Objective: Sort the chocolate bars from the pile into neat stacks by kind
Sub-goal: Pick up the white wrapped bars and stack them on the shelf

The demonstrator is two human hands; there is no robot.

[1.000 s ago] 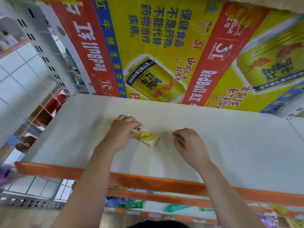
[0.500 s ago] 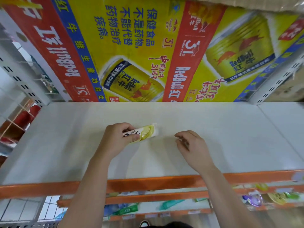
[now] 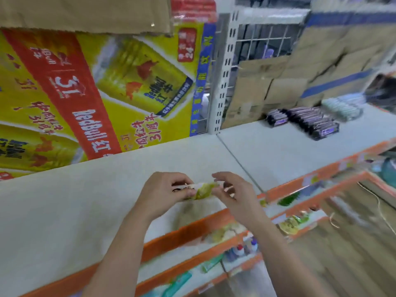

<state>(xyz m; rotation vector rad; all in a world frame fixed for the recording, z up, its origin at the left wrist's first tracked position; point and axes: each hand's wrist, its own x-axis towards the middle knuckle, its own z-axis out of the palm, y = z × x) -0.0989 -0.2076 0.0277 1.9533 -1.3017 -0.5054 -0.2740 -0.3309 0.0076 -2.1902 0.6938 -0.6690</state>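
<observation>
My left hand [image 3: 165,191] grips a white-and-yellow chocolate bar [image 3: 202,189] by its left end, lifted a little above the white shelf [image 3: 85,200]. The fingertips of my right hand [image 3: 233,189] meet the bar's right end; the blur hides whether they pinch it. On the neighbouring shelf section at the right lie rows of dark purple chocolate bars [image 3: 306,121], and behind them a heap of pale blue-white bars [image 3: 340,107].
A yellow and red drink poster [image 3: 96,93] backs the shelf. Cardboard boxes [image 3: 278,82] stand behind the dark bars. An orange shelf edge [image 3: 192,228] runs in front, with lower shelves of goods [image 3: 225,234] beneath.
The view has swung to the right, bringing the neighbouring shelf into sight. The bar has risen off the shelf in my left hand, and my right hand has come up to its other end.
</observation>
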